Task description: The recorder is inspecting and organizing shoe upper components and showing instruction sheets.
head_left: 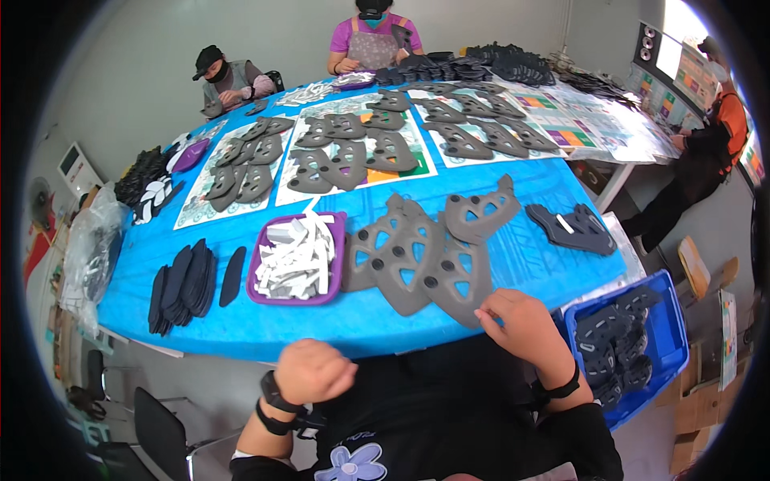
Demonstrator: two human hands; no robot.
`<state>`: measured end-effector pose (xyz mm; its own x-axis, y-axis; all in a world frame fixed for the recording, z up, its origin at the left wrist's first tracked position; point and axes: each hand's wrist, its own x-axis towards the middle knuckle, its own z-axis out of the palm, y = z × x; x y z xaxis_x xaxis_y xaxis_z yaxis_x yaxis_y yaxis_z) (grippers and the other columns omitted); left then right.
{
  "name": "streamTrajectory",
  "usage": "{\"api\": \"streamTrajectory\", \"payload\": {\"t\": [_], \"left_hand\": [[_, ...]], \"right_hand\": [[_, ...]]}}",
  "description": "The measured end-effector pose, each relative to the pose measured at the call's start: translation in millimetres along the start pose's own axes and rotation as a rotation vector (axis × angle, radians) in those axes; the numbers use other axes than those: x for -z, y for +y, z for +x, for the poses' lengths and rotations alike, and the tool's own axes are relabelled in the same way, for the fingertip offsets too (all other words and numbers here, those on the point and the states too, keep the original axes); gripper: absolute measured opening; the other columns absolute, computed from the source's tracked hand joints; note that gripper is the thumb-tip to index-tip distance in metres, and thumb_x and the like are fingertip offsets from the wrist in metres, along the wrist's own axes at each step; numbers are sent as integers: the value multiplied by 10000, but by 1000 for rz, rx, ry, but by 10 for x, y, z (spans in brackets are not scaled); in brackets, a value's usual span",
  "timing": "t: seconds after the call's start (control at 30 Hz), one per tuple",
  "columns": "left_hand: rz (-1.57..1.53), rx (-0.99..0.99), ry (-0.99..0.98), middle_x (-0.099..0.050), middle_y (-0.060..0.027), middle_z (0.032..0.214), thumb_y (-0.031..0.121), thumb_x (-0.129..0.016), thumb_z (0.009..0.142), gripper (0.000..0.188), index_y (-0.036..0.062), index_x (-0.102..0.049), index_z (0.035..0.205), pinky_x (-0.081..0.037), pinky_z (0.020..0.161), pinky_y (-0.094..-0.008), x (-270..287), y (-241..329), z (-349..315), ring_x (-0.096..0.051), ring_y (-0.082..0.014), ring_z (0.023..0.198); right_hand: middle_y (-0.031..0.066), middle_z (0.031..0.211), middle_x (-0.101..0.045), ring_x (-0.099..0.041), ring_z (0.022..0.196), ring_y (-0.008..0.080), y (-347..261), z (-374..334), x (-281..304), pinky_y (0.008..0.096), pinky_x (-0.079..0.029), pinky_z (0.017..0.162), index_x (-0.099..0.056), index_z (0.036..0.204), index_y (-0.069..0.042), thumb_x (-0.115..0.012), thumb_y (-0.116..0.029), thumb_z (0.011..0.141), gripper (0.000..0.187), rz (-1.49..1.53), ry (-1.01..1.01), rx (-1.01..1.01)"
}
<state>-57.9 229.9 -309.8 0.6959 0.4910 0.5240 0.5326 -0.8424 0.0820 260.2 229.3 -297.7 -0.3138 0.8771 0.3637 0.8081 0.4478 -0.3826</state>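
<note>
My left hand [314,372] is raised in front of the table's near edge, its fingers curled in and slightly blurred. Whatever they may hold is hidden. My right hand [517,322] is closed, with its bent fingertips at the right edge of a grey moulded piece [464,276] with triangular cut-outs. Whether they grip it or anything small is unclear. Similar grey pieces [407,276] overlap beside it, each with round dark dots. Left of them stands a purple basket [341,264] full of white and grey strips [295,258].
Dark elongated pads [189,280] are stacked at left on the blue table cover [241,337]. Dark pieces [571,228] lie at right, above a blue crate [670,365] holding dark parts. Printed sheets [425,172] carry more grey pieces. Several people work around the table.
</note>
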Motion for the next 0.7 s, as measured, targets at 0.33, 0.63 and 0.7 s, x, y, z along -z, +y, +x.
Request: {"api": "streamTrajectory", "payload": {"t": [0.33,0.63,0.7], "left_hand": [[-234,-234,-219,-506,-15,931,165,-599,705,278,104,-542,970,-409,723,-282,-791,61,1072,-503,-160,860],[-372,-249,-316,-523,14,883,95,-578,664,318,113,-570,981,-408,672,-268,-923,-179,1333,-500,-146,774],[-360,-291,-291,-533,15,843,76,-568,666,283,107,-586,947,-411,646,-260,-833,-217,1394,-509,-142,733]], "right_hand": [[118,692,-563,-546,587,246,413,407,213,312,-401,506,-592,766,-19,-555,-115,802,109,538,-24,-270],[87,939,-555,-536,845,255,1012,876,-67,340,-438,748,-553,987,9,-482,-3,684,312,-399,131,-45],[84,929,-553,-542,829,244,1116,919,-96,336,-444,742,-551,983,2,-498,-27,712,277,-393,53,-6]]}}
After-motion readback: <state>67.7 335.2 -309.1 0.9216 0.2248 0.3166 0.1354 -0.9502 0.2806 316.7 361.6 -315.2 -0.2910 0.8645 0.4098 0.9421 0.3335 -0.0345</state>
